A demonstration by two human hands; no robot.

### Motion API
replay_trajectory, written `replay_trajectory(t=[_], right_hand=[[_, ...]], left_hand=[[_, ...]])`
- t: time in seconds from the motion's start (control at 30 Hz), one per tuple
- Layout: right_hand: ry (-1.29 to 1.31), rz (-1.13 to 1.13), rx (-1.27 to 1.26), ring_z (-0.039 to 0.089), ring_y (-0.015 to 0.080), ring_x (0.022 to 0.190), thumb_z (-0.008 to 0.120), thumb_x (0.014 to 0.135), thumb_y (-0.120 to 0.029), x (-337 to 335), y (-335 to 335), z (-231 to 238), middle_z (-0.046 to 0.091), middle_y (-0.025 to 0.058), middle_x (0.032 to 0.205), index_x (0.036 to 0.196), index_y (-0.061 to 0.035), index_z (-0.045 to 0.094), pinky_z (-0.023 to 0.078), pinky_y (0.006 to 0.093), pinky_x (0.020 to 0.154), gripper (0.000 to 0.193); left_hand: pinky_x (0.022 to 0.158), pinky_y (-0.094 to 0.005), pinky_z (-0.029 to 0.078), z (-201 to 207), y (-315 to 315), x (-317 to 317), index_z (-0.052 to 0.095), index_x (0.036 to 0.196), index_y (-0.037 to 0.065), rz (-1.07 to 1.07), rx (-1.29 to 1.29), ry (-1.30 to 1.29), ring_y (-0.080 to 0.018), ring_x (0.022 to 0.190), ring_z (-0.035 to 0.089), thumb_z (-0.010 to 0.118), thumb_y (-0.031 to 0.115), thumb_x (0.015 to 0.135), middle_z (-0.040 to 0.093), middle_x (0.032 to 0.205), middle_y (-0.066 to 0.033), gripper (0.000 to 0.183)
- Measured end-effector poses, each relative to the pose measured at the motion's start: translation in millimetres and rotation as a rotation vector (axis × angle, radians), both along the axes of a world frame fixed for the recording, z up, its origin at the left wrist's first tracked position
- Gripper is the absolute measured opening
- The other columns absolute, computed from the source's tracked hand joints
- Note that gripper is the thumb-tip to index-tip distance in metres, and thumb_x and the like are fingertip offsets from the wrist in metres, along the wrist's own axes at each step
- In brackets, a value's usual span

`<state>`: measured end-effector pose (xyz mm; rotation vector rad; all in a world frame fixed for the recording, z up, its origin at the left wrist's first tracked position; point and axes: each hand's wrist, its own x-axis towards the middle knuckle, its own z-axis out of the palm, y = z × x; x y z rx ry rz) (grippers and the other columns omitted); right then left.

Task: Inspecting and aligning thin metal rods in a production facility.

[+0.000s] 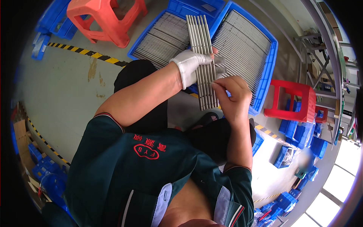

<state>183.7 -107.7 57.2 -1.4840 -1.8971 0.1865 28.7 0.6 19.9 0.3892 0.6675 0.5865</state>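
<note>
A flat row of several slim metal rods [204, 75] stands out in front of me, spanning from above my hands down toward my knees. My left hand [189, 64], in a whitish fingerless-looking glove, is closed around the row near its middle. Its gloved fingers reach behind the rods and show on their right side. My right hand [236, 94] is bare, with thumb and forefinger pinched at the right-hand edge of the row, touching the outermost rod. Beyond the rods are two blue crates, the right crate [273, 49] and the left crate [133, 48], both holding closely laid metal rods.
An orange-red stool [100, 17] stands at the far left, and a red stool [298, 100] stands right of the crates. Black-and-yellow tape [89, 53] runs along the floor. Metal shelving [327, 49] rises at the right. Blue bins [285, 157] stand below it.
</note>
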Motion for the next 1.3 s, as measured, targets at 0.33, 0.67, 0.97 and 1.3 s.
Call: replay_trajectory(t=[0.33, 0.67, 0.97, 1.3], right_hand=[[0.075, 0.002, -0.073, 0.065, 0.0237, 0.074, 0.08, 0.081, -0.002, -2, -1, -1, 0.069, 0.0082, 0.078, 0.087, -0.0014, 0.075, 0.051, 0.0345, 0.069, 0.008], [-0.105, 0.053, 0.036, 0.065, 0.0254, 0.075, 0.081, 0.078, -0.002, -8, 3, 1, 0.069, 0.0077, 0.077, 0.085, -0.004, 0.075, 0.05, 0.0367, 0.071, 0.01], [0.113, 0.051, -0.081, 0.065, 0.0235, 0.074, 0.08, 0.08, -0.001, -7, 0, 1, 0.068, 0.0073, 0.077, 0.087, -0.002, 0.076, 0.051, 0.0344, 0.07, 0.008], [0.005, 0.042, -0.035, 0.065, 0.0275, 0.075, 0.082, 0.077, -0.005, -8, 1, 3, 0.068, 0.007, 0.079, 0.086, -0.0053, 0.076, 0.05, 0.0382, 0.073, 0.011]], left_hand=[[0.093, -0.0481, 0.062, 2, -1, -1, 0.058, 0.13, 0.009, 0.01, 0.031, 0.008, -0.0358, 0.111, 0.072, 0.062, 0.009, 0.103, 0.068, 0.126, -0.0189, 0.027], [0.092, -0.0433, 0.062, -3, 0, 0, 0.058, 0.13, 0.008, -0.006, 0.064, -0.02, -0.0322, 0.109, 0.072, 0.062, 0.008, 0.103, 0.068, 0.126, -0.0192, 0.027], [0.091, -0.0402, 0.062, 5, -1, -1, 0.06, 0.128, 0.007, 0.009, 0.072, 0.023, -0.0241, 0.101, 0.072, 0.063, 0.008, 0.103, 0.068, 0.119, -0.0128, 0.026], [0.094, -0.0438, 0.062, 3, -1, 0, 0.058, 0.13, 0.006, 0.016, 0.046, 0.012, -0.0332, 0.107, 0.072, 0.061, 0.006, 0.102, 0.068, 0.125, -0.0195, 0.028]])
